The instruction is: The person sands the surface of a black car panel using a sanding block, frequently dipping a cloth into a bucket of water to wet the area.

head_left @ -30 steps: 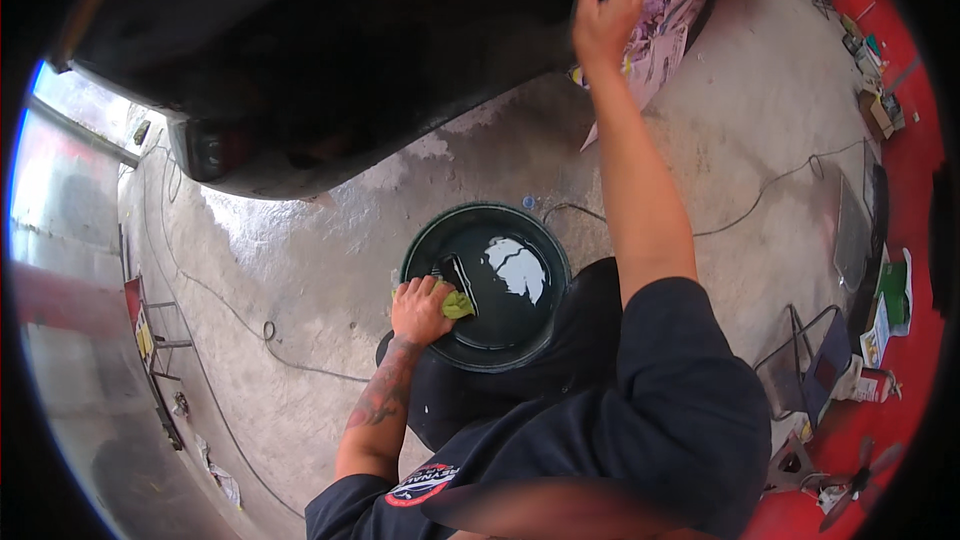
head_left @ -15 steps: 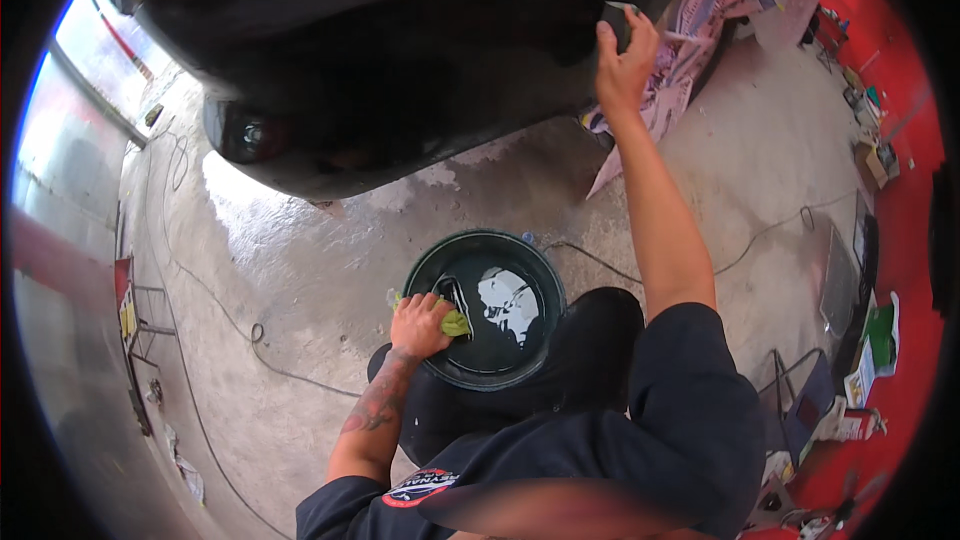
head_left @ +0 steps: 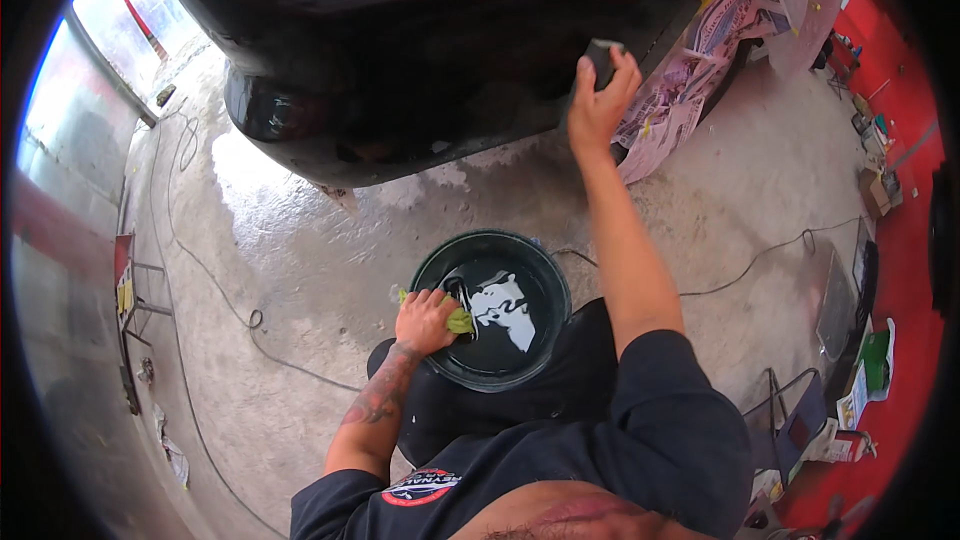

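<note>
My right hand is closed round a dark sanding block, held against the black car bumper near its right end. My left hand grips a yellow-green cloth at the left rim of a dark round basin. Water in the basin reflects bright white patches. Whatever lies under the left palm is hidden.
Printed paper masking and clear plastic sheeting hang at the bumper's right. A thin cable runs along the concrete floor on the left. A metal-framed stool stands there. Assorted items and a cardboard box line the red wall.
My right hand has slid the sanding block left and a little downward along the bumper. My left hand stays at the basin rim with the cloth. The view has shifted slightly.
</note>
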A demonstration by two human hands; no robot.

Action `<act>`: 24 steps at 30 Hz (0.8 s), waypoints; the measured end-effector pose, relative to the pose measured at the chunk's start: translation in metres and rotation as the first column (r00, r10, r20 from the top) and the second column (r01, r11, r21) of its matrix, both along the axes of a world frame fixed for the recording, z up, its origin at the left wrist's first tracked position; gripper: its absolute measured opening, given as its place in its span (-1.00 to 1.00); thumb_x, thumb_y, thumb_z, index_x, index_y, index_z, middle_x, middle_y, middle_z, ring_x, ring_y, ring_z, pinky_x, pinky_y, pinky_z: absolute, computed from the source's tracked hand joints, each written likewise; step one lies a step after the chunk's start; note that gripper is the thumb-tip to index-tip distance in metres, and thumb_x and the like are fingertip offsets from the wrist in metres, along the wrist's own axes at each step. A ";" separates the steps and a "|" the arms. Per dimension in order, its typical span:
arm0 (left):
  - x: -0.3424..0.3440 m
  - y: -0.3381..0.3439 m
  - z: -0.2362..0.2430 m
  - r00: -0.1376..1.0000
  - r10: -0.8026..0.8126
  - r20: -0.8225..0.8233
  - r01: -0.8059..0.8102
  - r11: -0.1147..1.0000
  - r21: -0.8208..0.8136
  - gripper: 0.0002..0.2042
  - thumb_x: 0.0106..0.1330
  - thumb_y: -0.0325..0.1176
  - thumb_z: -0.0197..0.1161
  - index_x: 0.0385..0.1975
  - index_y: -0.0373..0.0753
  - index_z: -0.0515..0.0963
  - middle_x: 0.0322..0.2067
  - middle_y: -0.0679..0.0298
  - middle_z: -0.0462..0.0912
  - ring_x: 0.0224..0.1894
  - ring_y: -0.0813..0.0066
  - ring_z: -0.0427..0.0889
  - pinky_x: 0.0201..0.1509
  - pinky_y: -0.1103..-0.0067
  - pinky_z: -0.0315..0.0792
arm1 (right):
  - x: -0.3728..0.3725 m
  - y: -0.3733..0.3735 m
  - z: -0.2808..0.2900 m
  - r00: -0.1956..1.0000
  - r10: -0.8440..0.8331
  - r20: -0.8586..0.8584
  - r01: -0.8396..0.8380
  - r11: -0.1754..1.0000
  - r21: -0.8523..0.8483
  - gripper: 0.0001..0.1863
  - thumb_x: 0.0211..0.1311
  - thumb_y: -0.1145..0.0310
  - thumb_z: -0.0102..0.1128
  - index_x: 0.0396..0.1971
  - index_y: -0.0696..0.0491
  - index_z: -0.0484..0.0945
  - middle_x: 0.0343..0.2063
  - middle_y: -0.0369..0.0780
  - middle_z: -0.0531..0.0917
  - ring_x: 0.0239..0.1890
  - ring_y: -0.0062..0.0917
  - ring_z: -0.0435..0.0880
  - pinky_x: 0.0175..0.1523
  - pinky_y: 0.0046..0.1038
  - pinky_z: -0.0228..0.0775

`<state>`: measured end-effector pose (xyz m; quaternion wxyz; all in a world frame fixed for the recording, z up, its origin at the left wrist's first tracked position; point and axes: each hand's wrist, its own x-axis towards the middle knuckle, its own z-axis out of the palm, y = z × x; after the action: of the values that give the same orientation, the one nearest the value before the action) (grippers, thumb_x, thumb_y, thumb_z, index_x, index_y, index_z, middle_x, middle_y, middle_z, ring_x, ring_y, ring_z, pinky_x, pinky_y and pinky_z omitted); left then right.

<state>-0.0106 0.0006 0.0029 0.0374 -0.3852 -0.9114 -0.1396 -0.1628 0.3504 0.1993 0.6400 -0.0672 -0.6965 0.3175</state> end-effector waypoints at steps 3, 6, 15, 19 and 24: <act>0.000 0.003 0.003 1.000 0.000 0.001 0.000 1.000 0.000 -0.64 -0.11 -0.19 0.42 -0.21 0.08 0.67 -0.23 0.36 0.59 -0.10 0.33 0.59 0.00 0.36 0.41 | -0.010 0.043 0.042 0.998 -0.042 -0.053 0.042 0.999 0.014 -0.51 0.32 0.24 0.34 0.12 0.21 0.48 0.08 0.06 0.51 0.20 -0.07 0.46 0.34 -0.15 0.25; -0.003 0.008 0.005 1.000 -0.007 0.018 0.007 1.000 -0.030 -0.64 -0.10 -0.19 0.42 -0.20 0.08 0.68 -0.23 0.36 0.59 -0.08 0.33 0.59 0.01 0.36 0.41 | -0.018 0.083 0.075 0.996 0.003 -0.087 -0.021 0.978 -0.206 -0.51 0.31 0.21 0.34 0.10 0.22 0.49 0.04 0.05 0.54 0.16 -0.06 0.48 0.31 -0.17 0.27; 0.000 -0.002 -0.005 1.000 0.014 -0.018 -0.014 0.999 -0.046 -0.63 -0.09 -0.13 0.45 -0.19 0.11 0.69 -0.23 0.38 0.58 -0.08 0.32 0.59 0.03 0.36 0.40 | 0.014 -0.042 -0.004 0.999 0.027 0.022 -0.028 0.998 0.060 -0.48 0.25 0.29 0.43 0.13 0.20 0.50 0.15 0.07 0.45 0.28 -0.06 0.39 0.38 -0.13 0.24; 0.000 0.002 -0.002 1.000 0.011 0.010 -0.011 0.999 -0.048 -0.61 -0.09 -0.13 0.44 -0.16 0.11 0.70 -0.20 0.36 0.60 -0.08 0.32 0.59 0.05 0.36 0.41 | 0.008 -0.013 0.028 1.000 -0.030 -0.008 0.029 0.997 -0.071 -0.50 0.28 0.29 0.40 0.12 0.21 0.51 0.13 0.01 0.47 0.20 -0.09 0.47 0.32 -0.17 0.31; 0.001 -0.002 -0.003 0.999 0.030 0.012 -0.029 0.999 -0.046 -0.64 -0.07 -0.15 0.42 -0.18 0.09 0.71 -0.19 0.35 0.61 -0.06 0.32 0.60 0.07 0.37 0.42 | 0.021 -0.100 0.025 0.998 0.049 -0.040 -0.053 0.993 -0.106 -0.50 0.19 0.27 0.46 0.05 0.18 0.53 -0.01 -0.04 0.47 0.10 -0.13 0.49 0.26 -0.15 0.35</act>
<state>-0.0092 -0.0013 -0.0003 0.0251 -0.3717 -0.9201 -0.1207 -0.1422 0.2507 0.2244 0.6399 -0.0778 -0.6679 0.3719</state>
